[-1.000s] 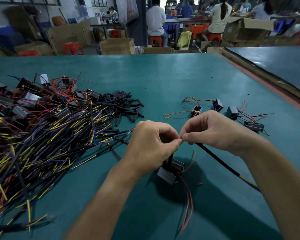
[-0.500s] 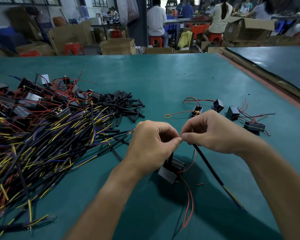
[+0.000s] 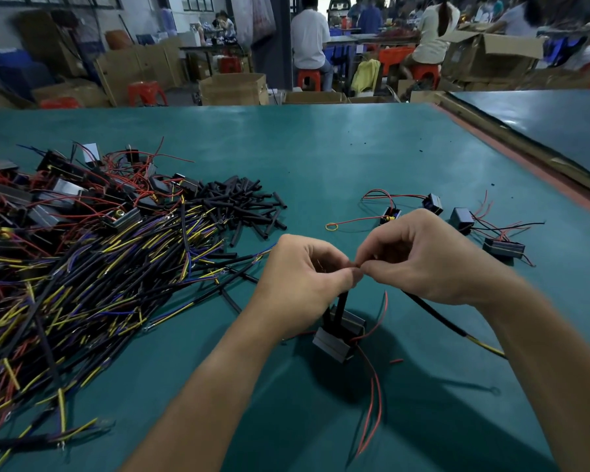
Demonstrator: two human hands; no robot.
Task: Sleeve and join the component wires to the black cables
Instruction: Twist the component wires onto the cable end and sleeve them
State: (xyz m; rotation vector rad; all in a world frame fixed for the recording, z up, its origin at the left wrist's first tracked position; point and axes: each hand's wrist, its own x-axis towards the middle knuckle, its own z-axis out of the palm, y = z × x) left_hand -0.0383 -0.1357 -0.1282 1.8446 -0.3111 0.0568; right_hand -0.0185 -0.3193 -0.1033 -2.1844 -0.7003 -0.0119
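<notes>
My left hand [image 3: 307,270] and my right hand [image 3: 419,257] meet fingertip to fingertip above the green table [image 3: 321,151]. Between them they pinch thin wire ends, which the fingers mostly hide. A black box component [image 3: 338,332] hangs below my left hand on a short black sleeve, red wires [image 3: 372,403] trailing toward me. A black cable [image 3: 436,320] with a yellow end runs from under my right hand to the lower right.
A big heap of black cables with yellow and blue ends [image 3: 82,284] covers the left. Components with red wires [image 3: 55,199] lie behind it, next to a pile of black sleeves [image 3: 246,202]. Several finished components [image 3: 464,219] sit at the right. People work at benches behind.
The black cable under my right hand has swung, its yellow end now lying further right. Both hands stay pinched together at nearly the same spot.
</notes>
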